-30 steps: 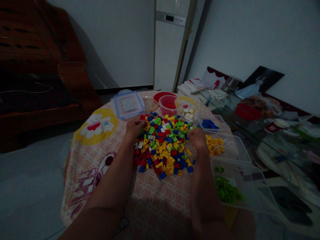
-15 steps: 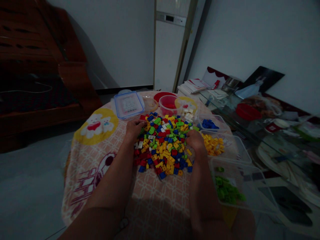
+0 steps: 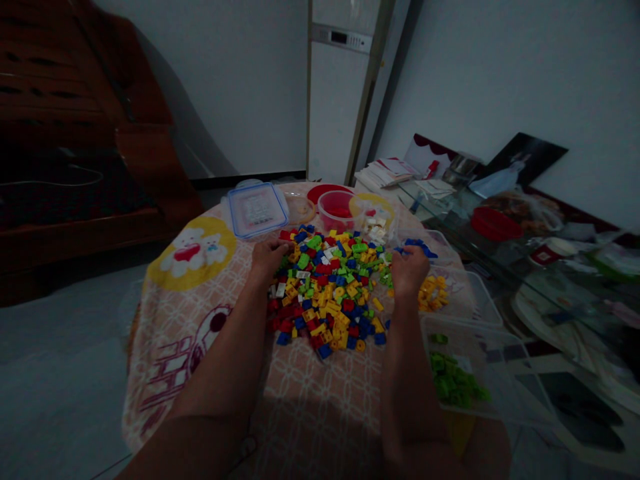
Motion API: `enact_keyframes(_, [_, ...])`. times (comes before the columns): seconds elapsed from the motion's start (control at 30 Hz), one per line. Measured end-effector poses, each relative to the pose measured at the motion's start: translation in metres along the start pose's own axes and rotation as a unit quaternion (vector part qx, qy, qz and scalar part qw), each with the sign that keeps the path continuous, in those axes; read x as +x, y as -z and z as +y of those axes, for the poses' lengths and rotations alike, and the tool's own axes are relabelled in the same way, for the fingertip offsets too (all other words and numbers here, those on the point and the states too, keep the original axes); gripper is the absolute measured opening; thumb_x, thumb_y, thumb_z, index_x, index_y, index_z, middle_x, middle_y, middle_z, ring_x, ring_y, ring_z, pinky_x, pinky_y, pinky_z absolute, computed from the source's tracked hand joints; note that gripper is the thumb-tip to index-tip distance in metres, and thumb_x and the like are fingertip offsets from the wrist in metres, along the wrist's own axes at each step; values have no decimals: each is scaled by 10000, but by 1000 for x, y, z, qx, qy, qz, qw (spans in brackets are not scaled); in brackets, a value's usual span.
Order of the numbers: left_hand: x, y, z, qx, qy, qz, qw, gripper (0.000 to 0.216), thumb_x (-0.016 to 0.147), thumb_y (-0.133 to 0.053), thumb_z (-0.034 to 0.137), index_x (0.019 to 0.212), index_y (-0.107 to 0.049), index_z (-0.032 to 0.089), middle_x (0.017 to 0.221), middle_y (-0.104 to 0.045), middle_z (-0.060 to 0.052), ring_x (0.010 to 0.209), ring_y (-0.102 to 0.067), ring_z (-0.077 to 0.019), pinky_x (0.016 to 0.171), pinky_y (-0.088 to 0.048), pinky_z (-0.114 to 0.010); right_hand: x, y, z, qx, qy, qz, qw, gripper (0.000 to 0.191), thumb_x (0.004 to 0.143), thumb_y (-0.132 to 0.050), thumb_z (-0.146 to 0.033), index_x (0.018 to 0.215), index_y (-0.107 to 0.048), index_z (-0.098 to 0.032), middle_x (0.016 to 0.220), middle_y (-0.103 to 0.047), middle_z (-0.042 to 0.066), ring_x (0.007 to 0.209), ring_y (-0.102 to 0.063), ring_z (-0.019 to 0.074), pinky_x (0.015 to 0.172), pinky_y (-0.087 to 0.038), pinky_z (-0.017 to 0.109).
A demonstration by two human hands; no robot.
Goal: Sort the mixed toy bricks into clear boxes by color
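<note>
A heap of mixed toy bricks (image 3: 330, 287) in red, yellow, blue, green and white covers the middle of the round table. My left hand (image 3: 270, 257) rests at the heap's upper left edge, fingers curled together; whatever they may hold is hidden. To the right of the heap, my right hand (image 3: 410, 267) is closed, with a bit of blue, seemingly a blue toy brick (image 3: 399, 251), at its fingertips. It hovers by the clear box of blue bricks (image 3: 447, 248) and partly covers the box of yellow bricks (image 3: 475, 297).
A clear box (image 3: 525, 393) with green bricks lies nearest on the right. White bricks (image 3: 377, 229) sit behind the heap, near a round tub (image 3: 336, 212). A blue-rimmed lid (image 3: 257, 210) lies back left. A cluttered glass table (image 3: 450, 220) adjoins the right side.
My right hand has moved right, from the heap's edge to beside the box of blue bricks, and covers more of the yellow ones. My left hand stays where it was.
</note>
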State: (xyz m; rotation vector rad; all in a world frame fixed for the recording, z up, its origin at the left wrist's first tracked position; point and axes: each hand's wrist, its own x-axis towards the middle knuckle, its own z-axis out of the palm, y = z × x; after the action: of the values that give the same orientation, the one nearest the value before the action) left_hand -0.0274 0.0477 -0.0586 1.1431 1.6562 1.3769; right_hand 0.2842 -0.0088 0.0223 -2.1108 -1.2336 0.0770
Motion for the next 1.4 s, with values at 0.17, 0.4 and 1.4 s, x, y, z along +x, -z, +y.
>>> enact_keyframes(0.17, [0,0,-1,1,-2,3,1000,182,678,-668,234,753,-824,176,773,-792,-47,782,-715,-203,801,-560,-295,2,-1,5,67,-16,75,995,605,909,-445,-136,1502,-521,-42,1081,-787,168,958,-741,228,883,-522,278])
enact_keyframes(0.4, [-2,0,1,-14,3,-3,1000,173,674,-678,238,755,-817,175,774,-792,-42,797,-725,-205,795,-562,-289,5,-20,13,26,70,-110,991,353,874,-511,-174,1029,-827,-140,945,-809,112,880,-744,241,795,-538,276])
enact_keyframes(1.4, [-5,-1,4,-27,1,-4,1000,161,683,-674,243,739,-808,172,743,-779,-38,758,-721,-196,773,-570,-288,-8,-26,8,-164,162,-243,942,286,819,-596,-91,938,-838,-189,979,-809,100,965,-737,210,787,-470,236])
